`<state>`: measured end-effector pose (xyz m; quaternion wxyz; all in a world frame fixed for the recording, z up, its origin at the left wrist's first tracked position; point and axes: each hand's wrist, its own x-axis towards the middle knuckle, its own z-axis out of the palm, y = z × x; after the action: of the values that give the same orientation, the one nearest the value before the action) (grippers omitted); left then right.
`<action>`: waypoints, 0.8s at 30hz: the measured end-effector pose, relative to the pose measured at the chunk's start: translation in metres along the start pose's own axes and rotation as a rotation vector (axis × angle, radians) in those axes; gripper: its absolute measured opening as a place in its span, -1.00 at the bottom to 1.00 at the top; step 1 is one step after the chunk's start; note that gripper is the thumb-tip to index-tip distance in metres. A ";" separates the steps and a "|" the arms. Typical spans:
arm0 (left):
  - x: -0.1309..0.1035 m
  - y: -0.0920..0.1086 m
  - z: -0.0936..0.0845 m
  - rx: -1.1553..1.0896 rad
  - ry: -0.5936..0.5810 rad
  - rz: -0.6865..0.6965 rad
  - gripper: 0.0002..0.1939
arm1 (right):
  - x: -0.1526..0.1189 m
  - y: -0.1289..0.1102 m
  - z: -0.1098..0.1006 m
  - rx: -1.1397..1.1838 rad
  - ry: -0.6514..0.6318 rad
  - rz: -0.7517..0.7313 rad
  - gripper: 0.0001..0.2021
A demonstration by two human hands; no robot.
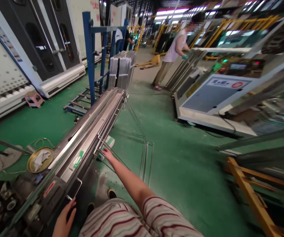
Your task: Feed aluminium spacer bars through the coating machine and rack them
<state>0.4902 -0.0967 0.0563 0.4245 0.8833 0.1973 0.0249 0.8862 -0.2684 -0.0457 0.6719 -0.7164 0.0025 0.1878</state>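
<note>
A long metal bench (87, 141) runs diagonally away from me, with a green sticker on its bed. Several thin rectangular metal frames (145, 158) hang off its right side over the green floor. My right hand (108, 155) is at the near corner of these frames, its fingers closed round the thin bars. Lower left, my left hand (66, 215) has its thumb and fingers apart beside a metal handle (77, 189) on the bench's side; its fingertips are close to the handle's lower end, and I see nothing held.
A blue rack (90, 62) and upright bundled strips (122, 70) stand beyond the bench. At left are a brass-coloured bowl (40, 159) and a pink stool (34, 98). A person (173, 49) works near a machine cabinet (211, 92). A yellow frame (250, 197) stands lower right.
</note>
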 end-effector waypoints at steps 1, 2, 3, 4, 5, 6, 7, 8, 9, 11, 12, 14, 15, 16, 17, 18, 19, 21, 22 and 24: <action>0.001 0.007 0.011 -0.009 0.023 -0.023 -0.49 | 0.011 -0.005 -0.003 0.011 -0.012 0.010 -0.68; 0.004 0.016 0.022 -0.012 0.038 -0.041 -0.49 | 0.020 -0.009 -0.007 0.022 -0.023 0.020 -0.70; 0.007 0.025 0.031 -0.010 0.041 -0.053 -0.48 | 0.026 -0.012 -0.011 0.033 -0.038 0.025 -0.72; 0.012 0.034 0.038 -0.005 0.036 -0.059 -0.48 | 0.031 -0.015 -0.015 0.046 -0.058 0.024 -0.74; 0.018 0.043 0.043 0.003 0.020 -0.060 -0.48 | 0.035 -0.017 -0.020 0.059 -0.080 0.020 -0.75; 0.025 0.053 0.047 0.012 -0.002 -0.055 -0.48 | 0.036 -0.020 -0.026 0.073 -0.100 0.015 -0.74; 0.033 0.063 0.050 0.021 -0.028 -0.047 -0.48 | 0.037 -0.022 -0.032 0.088 -0.116 0.009 -0.73; 0.042 0.074 0.051 0.028 -0.051 -0.036 -0.49 | 0.035 -0.024 -0.040 0.105 -0.129 0.000 -0.71; 0.053 0.085 0.052 0.029 -0.073 -0.024 -0.49 | 0.032 -0.025 -0.048 0.122 -0.138 -0.009 -0.70; 0.079 0.110 0.057 0.016 -0.109 -0.007 -0.50 | 0.018 -0.025 -0.067 0.150 -0.155 -0.029 -0.68; 0.094 0.123 0.062 0.004 -0.121 0.003 -0.52 | 0.007 -0.024 -0.076 0.159 -0.168 -0.036 -0.67; 0.129 0.151 0.080 -0.041 -0.146 0.044 -0.54 | -0.021 -0.018 -0.093 0.168 -0.206 -0.042 -0.65; 0.148 0.165 0.094 -0.085 -0.158 0.071 -0.55 | -0.037 -0.015 -0.099 0.170 -0.242 -0.043 -0.63; 0.167 0.178 0.110 -0.152 -0.174 0.088 -0.55 | -0.053 -0.011 -0.105 0.174 -0.289 -0.046 -0.60; 0.185 0.189 0.128 -0.248 -0.186 0.067 -0.53 | -0.069 -0.007 -0.109 0.175 -0.348 -0.055 -0.57; 0.202 0.200 0.147 -0.359 -0.187 -0.012 -0.51 | -0.083 -0.002 -0.113 0.165 -0.421 -0.066 -0.54; 0.217 0.208 0.166 -0.458 -0.184 -0.123 -0.51 | -0.095 0.002 -0.117 0.139 -0.510 -0.077 -0.53; 0.237 0.221 0.201 -0.576 -0.198 -0.276 -0.53 | -0.112 0.013 -0.127 0.031 -0.670 -0.097 -0.52; 0.242 0.225 0.216 -0.596 -0.198 -0.312 -0.54 | -0.117 0.021 -0.134 -0.050 -0.714 -0.106 -0.53; 0.242 0.230 0.239 -0.596 -0.165 -0.302 -0.56 | -0.123 0.039 -0.151 -0.226 -0.717 -0.099 -0.52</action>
<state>0.8386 -0.3133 0.0487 0.6772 0.6805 0.2748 -0.0530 0.8020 -0.4478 -0.0453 0.5551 -0.6741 -0.2880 0.3929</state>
